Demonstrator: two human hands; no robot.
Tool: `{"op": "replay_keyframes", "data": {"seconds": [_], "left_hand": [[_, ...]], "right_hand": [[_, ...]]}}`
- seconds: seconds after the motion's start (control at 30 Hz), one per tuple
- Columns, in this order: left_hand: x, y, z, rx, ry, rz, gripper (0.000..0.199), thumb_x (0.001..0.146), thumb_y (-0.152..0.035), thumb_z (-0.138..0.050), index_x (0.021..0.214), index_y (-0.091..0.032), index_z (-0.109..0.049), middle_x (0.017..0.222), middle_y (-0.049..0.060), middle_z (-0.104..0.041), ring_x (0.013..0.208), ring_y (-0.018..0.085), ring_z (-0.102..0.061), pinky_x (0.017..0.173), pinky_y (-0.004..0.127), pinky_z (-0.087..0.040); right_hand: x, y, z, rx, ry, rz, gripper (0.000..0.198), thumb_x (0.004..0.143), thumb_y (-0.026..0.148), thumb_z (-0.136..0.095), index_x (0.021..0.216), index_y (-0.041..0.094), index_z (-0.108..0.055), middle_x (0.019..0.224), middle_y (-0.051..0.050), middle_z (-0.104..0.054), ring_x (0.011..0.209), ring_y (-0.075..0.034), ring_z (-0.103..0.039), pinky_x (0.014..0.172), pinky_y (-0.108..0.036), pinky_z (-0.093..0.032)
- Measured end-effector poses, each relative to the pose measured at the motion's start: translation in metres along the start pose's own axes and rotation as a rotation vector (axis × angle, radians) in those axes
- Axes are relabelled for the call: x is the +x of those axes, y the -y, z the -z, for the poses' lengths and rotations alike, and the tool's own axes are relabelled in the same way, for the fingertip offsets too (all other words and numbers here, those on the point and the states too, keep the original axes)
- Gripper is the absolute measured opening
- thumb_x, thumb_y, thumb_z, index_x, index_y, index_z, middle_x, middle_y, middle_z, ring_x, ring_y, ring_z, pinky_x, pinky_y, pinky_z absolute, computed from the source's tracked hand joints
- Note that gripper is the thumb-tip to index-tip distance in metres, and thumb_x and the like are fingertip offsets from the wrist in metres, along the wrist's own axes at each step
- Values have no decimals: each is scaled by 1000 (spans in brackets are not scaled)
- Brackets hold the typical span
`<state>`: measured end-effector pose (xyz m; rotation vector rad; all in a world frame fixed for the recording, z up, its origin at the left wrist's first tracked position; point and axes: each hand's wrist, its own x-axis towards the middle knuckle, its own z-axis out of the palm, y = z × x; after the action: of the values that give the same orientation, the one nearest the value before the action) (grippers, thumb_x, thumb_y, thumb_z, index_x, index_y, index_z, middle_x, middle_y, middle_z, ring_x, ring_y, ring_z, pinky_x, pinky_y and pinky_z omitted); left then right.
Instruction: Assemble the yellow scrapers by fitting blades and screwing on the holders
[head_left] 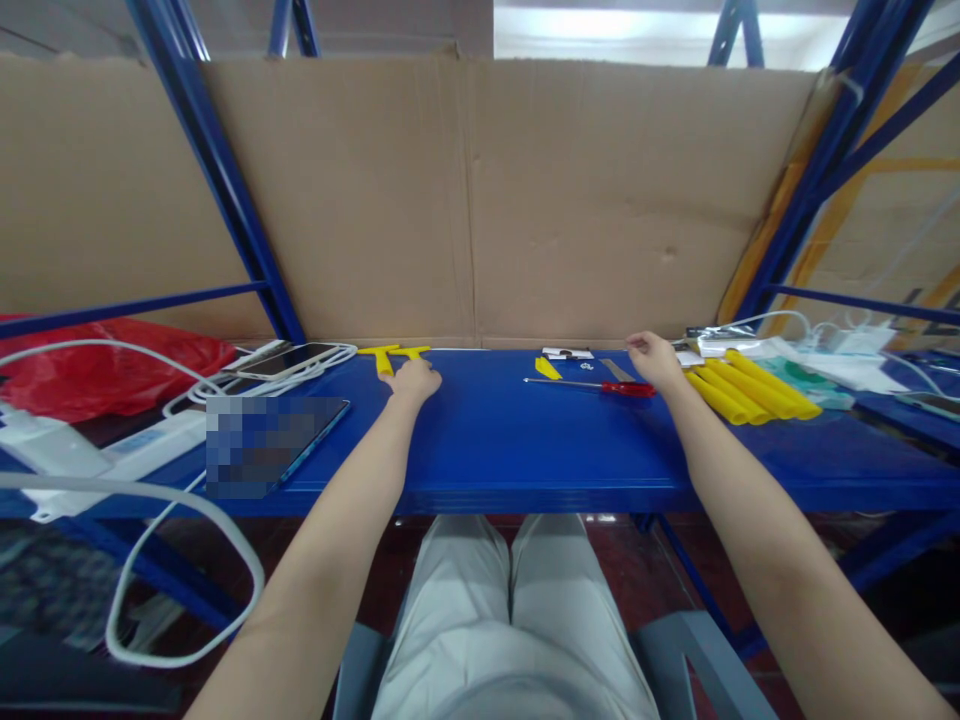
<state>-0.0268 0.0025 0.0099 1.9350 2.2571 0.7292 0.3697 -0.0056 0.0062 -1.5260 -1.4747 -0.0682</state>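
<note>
My left hand (pixel 417 382) is at the back left of the blue table, its fingers closed around the stem of a yellow T-shaped tool (pixel 411 351). A second yellow T-shaped tool (pixel 383 360) lies just left of it. My right hand (pixel 654 360) is over the right side with its fingers bent together; whatever they may hold is hidden. Close to its left are a flat metal blade (pixel 617 371) and a screwdriver with a red handle (pixel 628 389). Farther left lie a small yellow piece (pixel 547 369), tiny silvery parts (pixel 587 366) and a white-and-black item (pixel 568 353).
Several yellow tubes (pixel 739 390) lie right of my right forearm, beside clear plastic bags (pixel 825 375). On the left are a tablet-like device (pixel 319 430), white cables (pixel 330 357), a power strip (pixel 161 440) and a red bag (pixel 120 365). Cardboard (pixel 472 200) walls the back.
</note>
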Motion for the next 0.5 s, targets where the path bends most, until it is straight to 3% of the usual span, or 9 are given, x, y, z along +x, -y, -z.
{"op": "replay_keyframes", "data": {"seconds": [0.1, 0.23, 0.5], "left_hand": [[-6, -9, 2, 79, -17, -16, 34, 82, -26, -47, 104, -14, -70, 117, 20, -63, 113, 38, -57, 96, 53, -40], [-11, -17, 2, 90, -30, -83, 35, 84, -31, -46, 100, -13, -72, 111, 20, -66, 107, 35, -60, 90, 43, -46], [-12, -20, 5, 97, -52, -115, 33, 85, -36, -47, 87, -15, -72, 107, 18, -68, 106, 34, -60, 91, 49, -45]], "right_hand": [[-1, 3, 1, -22, 16, -7, 19, 70, 15, -50, 82, 17, -64, 88, -11, -70, 84, -24, -64, 83, -42, -50], [-2, 4, 1, -45, 24, -7, 17, 71, 15, -50, 81, 17, -64, 88, -11, -70, 84, -24, -64, 82, -41, -50], [-3, 5, 2, -72, 47, -3, 14, 71, 17, -53, 78, 19, -65, 82, -9, -70, 80, -23, -64, 79, -39, -51]]}}
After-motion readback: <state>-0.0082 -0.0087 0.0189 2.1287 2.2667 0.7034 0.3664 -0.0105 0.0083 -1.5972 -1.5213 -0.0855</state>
